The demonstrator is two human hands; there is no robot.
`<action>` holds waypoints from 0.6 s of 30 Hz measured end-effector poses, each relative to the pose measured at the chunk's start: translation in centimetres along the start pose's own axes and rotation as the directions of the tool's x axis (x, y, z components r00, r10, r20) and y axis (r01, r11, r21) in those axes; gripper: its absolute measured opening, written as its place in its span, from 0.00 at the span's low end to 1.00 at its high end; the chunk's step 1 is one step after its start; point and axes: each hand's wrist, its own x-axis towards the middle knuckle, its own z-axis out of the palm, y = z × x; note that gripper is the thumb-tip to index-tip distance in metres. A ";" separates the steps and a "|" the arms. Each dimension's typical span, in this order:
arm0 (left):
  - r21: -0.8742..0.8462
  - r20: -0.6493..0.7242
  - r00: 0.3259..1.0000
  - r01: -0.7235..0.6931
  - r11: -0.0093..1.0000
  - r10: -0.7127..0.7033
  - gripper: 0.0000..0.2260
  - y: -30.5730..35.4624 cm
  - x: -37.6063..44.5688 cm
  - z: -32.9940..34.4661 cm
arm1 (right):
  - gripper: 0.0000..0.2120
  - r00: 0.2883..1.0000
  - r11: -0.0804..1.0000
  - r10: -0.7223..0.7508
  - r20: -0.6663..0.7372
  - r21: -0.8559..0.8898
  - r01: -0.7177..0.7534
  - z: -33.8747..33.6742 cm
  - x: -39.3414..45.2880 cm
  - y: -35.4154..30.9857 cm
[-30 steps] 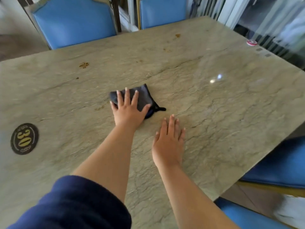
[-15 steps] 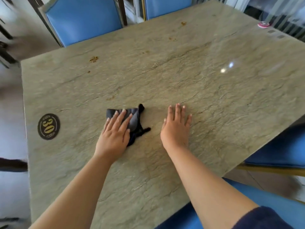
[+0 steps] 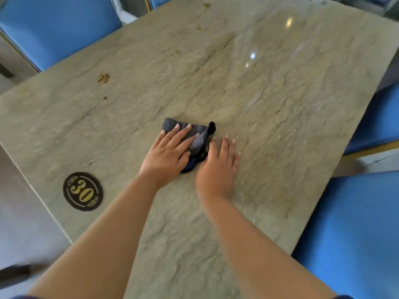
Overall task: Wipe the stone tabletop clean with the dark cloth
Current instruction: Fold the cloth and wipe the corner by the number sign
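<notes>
Cloth (image 3: 195,138) is pressed flat to the tabletop (image 3: 280,117) by the left hand (image 3: 167,155); the right hand (image 3: 217,169) is laid flat, touching it.

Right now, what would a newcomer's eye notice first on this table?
The left hand pressing the dark cloth flat at the centre of the stone tabletop, the right hand beside it. Then the black "30" badge near the left edge, and brown crumbs beyond it.

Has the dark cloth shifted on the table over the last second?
Yes. Under the left hand, the dark cloth slid toward the table's near edge, ending closer to the "30" badge and beside the right hand.
</notes>
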 end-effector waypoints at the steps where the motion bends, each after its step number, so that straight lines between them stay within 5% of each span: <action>1: -0.002 0.024 0.999 0.033 0.999 -0.033 0.25 -1.7 -0.6 -0.4 | 0.31 1.000 0.999 0.002 0.011 -0.044 -0.002 0.3 -0.5 -0.4; 9: -0.051 0.011 0.844 0.536 0.843 -0.536 0.25 -9.6 3.9 -2.5 | 0.28 0.994 0.967 0.063 0.089 -0.253 -0.038 0.5 0.0 -1.6; 14: -0.051 -0.054 0.953 0.295 0.954 -0.297 0.24 -2.8 -3.9 -0.9 | 0.28 0.998 0.971 0.047 0.048 -0.235 -0.034 0.5 -0.1 -1.5; 18: 0.012 0.017 0.999 0.046 0.999 -0.046 0.25 -0.7 -12.5 -0.1 | 0.25 0.997 0.973 0.039 0.073 -0.230 -0.021 0.2 -0.6 -1.3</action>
